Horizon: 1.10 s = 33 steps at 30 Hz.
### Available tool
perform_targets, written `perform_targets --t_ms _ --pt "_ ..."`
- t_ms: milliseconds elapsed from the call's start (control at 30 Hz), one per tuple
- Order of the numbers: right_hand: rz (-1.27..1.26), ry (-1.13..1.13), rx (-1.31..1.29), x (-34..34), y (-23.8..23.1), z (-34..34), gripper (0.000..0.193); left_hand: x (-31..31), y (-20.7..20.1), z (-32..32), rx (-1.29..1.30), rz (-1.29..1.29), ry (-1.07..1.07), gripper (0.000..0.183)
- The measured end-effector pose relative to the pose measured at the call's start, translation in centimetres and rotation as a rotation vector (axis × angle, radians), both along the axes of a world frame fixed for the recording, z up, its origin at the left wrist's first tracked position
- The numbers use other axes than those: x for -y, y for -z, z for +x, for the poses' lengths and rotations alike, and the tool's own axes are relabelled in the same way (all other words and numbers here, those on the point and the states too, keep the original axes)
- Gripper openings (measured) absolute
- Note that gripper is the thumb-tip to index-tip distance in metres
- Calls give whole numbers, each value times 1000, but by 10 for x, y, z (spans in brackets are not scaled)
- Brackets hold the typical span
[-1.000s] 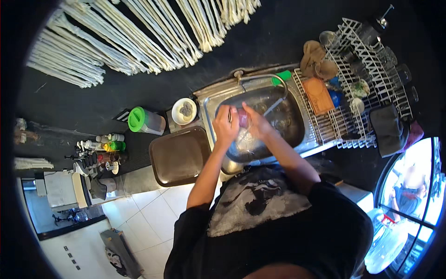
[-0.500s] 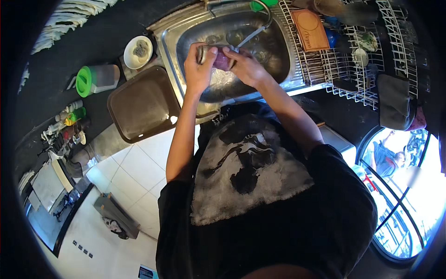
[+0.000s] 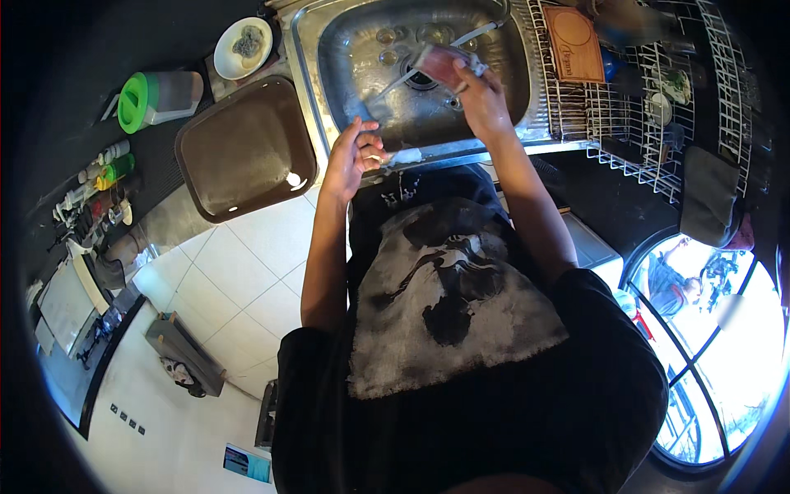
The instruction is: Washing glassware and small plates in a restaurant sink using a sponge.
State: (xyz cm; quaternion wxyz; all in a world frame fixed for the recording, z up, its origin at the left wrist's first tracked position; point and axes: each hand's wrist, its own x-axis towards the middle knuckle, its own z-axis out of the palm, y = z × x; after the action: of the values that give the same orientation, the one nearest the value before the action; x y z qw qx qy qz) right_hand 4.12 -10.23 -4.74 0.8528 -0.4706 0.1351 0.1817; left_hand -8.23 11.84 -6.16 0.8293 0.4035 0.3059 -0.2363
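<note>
Over the metal sink (image 3: 346, 49), my right hand (image 3: 485, 103) grips a pinkish, see-through cup (image 3: 440, 66), tilted, with its open end hard to make out. A thin stream of water (image 3: 395, 84) shows beside the cup, slanting down to the left. At the sink's front left edge is my left hand (image 3: 354, 160), its fingers apart and loosely bent, with no thing visible in it. A whitish patch (image 3: 405, 156) by its fingertips lies on the front rim; whether it is water or an object I cannot tell. Several small clear glasses (image 3: 387, 35) rest in the basin's far part.
Left of the sink sit a brown tray (image 3: 247, 152), a white bowl (image 3: 242, 49) with something grey inside, and a clear pitcher (image 3: 160, 99) with a green lid. To the right stands a white wire dish rack (image 3: 634, 156) holding a wooden board (image 3: 573, 45) and dishes.
Both hands held the cup together over the sink. My left hand has let go and dropped toward the front edge; my right hand has moved right with the cup.
</note>
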Motion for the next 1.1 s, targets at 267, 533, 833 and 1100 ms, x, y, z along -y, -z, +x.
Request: perform_targets --t_ms 267,533,833,1100 --pt "-9 -71 24 19 7 -14 23 63 6 -53 -85 -483 172 54" --pt "-62 -34 -14 13 3 -19 24 65 60 -65 -84 -430 168 37" --pt "-1 21 -14 19 10 -8 23 7 5 2 410 255 -118 21" --pt "9 -68 34 2 6 -4 21 60 29 -48 -80 -395 208 36"
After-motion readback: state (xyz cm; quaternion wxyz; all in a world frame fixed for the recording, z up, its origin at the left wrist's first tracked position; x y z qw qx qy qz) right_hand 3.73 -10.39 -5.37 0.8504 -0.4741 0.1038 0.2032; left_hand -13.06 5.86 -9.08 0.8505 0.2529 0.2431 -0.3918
